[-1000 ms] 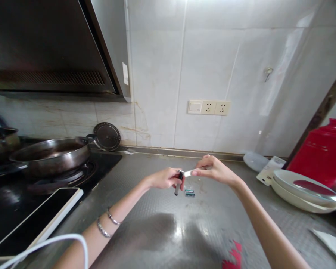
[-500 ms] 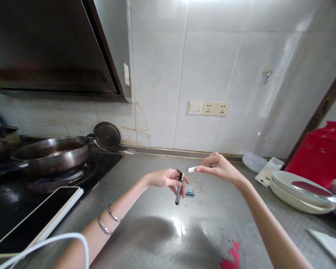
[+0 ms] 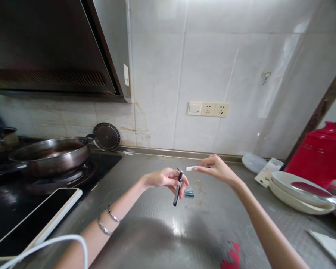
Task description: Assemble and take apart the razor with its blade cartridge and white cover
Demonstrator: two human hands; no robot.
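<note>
A slim black and silver tool (image 3: 178,191), tilted with its lower end toward me, is pinched between the fingers of my left hand (image 3: 168,180). My right hand (image 3: 213,168) is to the right and slightly higher, closed on a small white stick-like piece (image 3: 192,168) that points left at the tool's upper end. A narrow gap lies between the two items. Small teal and dark pieces (image 3: 189,193) rest on the metal counter (image 3: 156,239) just right of my left fingers.
At the left are a hob (image 3: 109,158) with a steel pan (image 3: 56,157), a phone (image 3: 36,220) and a white cable (image 3: 72,236). At the right stand stacked dishes (image 3: 294,200), a white card (image 3: 268,172) and a red container (image 3: 319,157).
My left hand has shifted slightly left, and the tool's lower end has swung a little left. The white piece in my right hand has also moved slightly left and up.
</note>
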